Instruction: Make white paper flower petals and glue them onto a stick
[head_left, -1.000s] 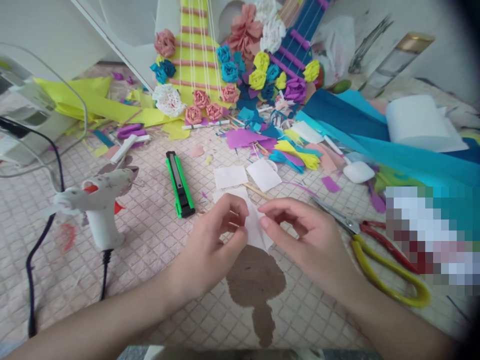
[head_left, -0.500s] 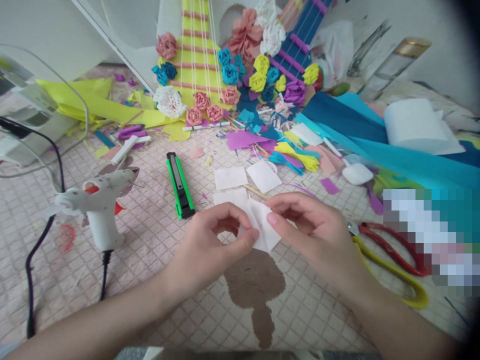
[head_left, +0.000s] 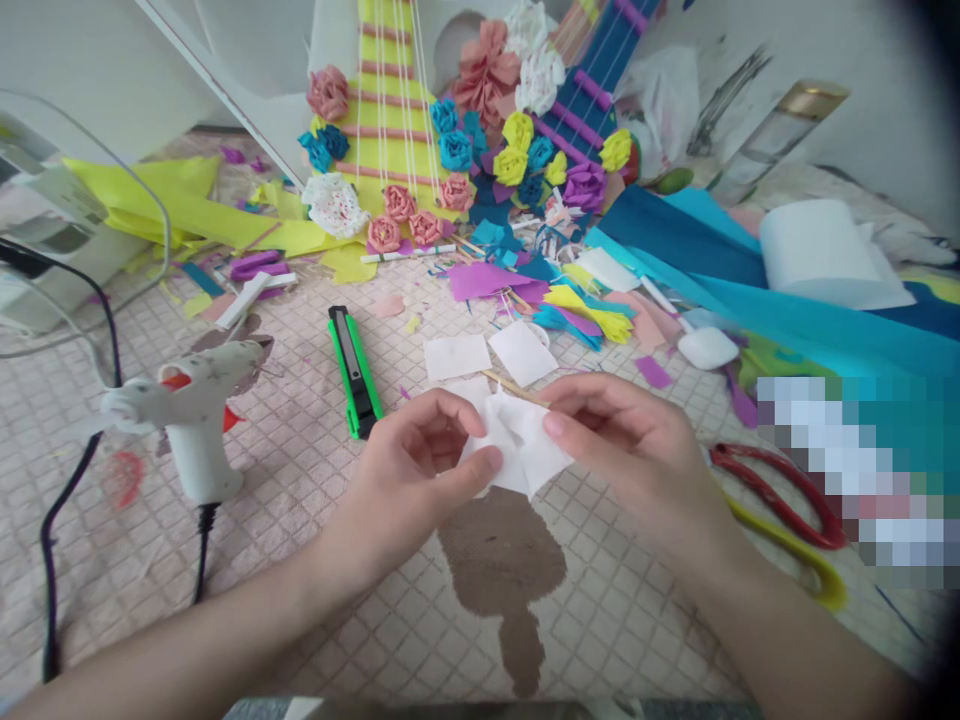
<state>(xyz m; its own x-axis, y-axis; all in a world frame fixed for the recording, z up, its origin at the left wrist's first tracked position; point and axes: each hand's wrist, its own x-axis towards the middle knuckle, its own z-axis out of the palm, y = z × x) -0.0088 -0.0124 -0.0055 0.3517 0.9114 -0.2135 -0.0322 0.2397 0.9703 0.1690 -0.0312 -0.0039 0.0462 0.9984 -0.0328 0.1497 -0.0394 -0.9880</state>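
A plain, thin piece of white paper (head_left: 523, 446) sits just below the centre of the frame – creased and slightly cupped rather than flat. Soft folds run through it, and a shallow, shadowed dip shows near its middle. A narrow tip points toward the top of the frame, a corner points toward the bottom, and another juts out to the lower right. It is held at its left and right sides – partly covered there, so its full outline cannot be told

Grey wall (head_left: 870, 50) bhd diamond-patt. tbl (head_left: 360, 630)
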